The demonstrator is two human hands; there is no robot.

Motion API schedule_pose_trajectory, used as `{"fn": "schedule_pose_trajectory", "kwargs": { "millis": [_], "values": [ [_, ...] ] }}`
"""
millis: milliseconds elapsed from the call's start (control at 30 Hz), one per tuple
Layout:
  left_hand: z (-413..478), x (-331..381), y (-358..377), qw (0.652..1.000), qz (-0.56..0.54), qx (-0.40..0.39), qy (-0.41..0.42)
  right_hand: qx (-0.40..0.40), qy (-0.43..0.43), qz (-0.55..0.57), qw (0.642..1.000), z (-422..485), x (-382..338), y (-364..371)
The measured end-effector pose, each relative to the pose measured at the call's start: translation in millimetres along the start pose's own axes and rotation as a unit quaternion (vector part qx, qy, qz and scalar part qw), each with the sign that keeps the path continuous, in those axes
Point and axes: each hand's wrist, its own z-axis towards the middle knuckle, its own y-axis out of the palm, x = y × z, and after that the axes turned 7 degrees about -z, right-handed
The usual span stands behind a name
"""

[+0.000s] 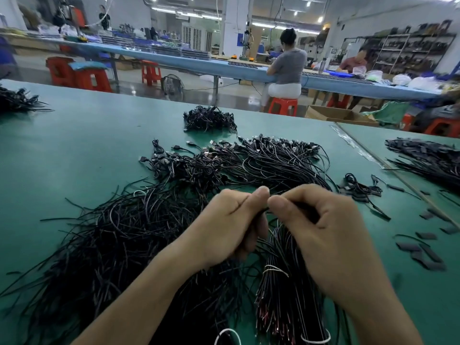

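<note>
My left hand [231, 227] and my right hand [323, 227] meet over the middle of a green table [74, 150], thumbs nearly touching. Both pinch the same thin black cable [265, 209], which shows as a short dark stretch between the thumbs. Beneath my hands lies a big loose pile of black cables [119, 235]. A bundle of black cables [286, 302] tied with white bands lies under my right wrist. Beyond my hands lies a heap of cables with USB plugs [261, 160].
A small tangled cable bunch [209, 119] sits farther back. Short dark sleeve pieces [423, 252] are scattered at the right. More cables [428, 158] lie on the adjoining table at the right, and another pile [17, 100] at the far left. People sit at a blue bench [199, 62] behind.
</note>
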Motion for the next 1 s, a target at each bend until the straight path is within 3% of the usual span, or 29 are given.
{"fn": "schedule_pose_trajectory", "kwargs": {
  "millis": [100, 167, 267, 367, 400, 467, 567, 633, 733, 867, 933, 1000],
  "values": [
    [-6.6, 10.2, -2.3, 0.993, -0.036, -0.085, -0.074, 0.042, 0.016, 0.060, 0.997, 0.9, 1.7, -3.6],
    [-8.8, 14.7, -7.7, 0.970, -0.159, -0.152, -0.100, 0.035, 0.035, 0.101, 0.994, 0.6, 0.7, 0.5],
    [-9.0, 21.2, -16.7, 0.885, -0.401, -0.206, -0.116, -0.007, 0.068, 0.118, 0.991, -1.4, -2.3, 9.8],
    [-3.8, 22.6, -20.4, 0.799, -0.567, -0.189, -0.061, -0.062, 0.052, 0.038, 0.996, -4.1, -4.7, 18.5],
    [-1.7, 21.8, -19.6, 0.801, -0.579, -0.148, -0.040, -0.091, 0.041, 0.015, 0.995, -5.0, -6.6, 20.8],
    [2.9, 16.2, -15.2, 0.856, -0.516, -0.021, 0.010, -0.147, 0.029, -0.025, 0.988, -6.3, -10.1, 22.1],
    [8.4, 3.8, -9.2, 0.940, -0.312, 0.102, 0.096, -0.162, 0.017, -0.074, 0.984, -7.7, -11.6, 19.1],
    [8.8, -1.4, -6.9, 0.974, -0.138, 0.140, 0.113, -0.124, 0.000, -0.066, 0.990, -7.3, -11.2, 15.1],
    [2.6, 3.4, -1.3, 0.998, -0.021, 0.045, 0.042, -0.037, -0.006, -0.025, 0.999, -3.5, -8.8, 8.3],
    [-5.7, 15.5, -3.8, 0.988, -0.064, -0.092, -0.102, 0.043, -0.001, 0.056, 0.997, -0.1, -2.7, 0.8],
    [-8.7, 19.2, -8.6, 0.974, -0.139, -0.134, -0.115, 0.063, 0.010, 0.102, 0.993, -0.2, 0.0, 1.2],
    [-8.7, 22.8, -13.1, 0.937, -0.285, -0.165, -0.114, 0.051, 0.044, 0.119, 0.991, -1.1, 0.3, 6.5]
  ]
}}
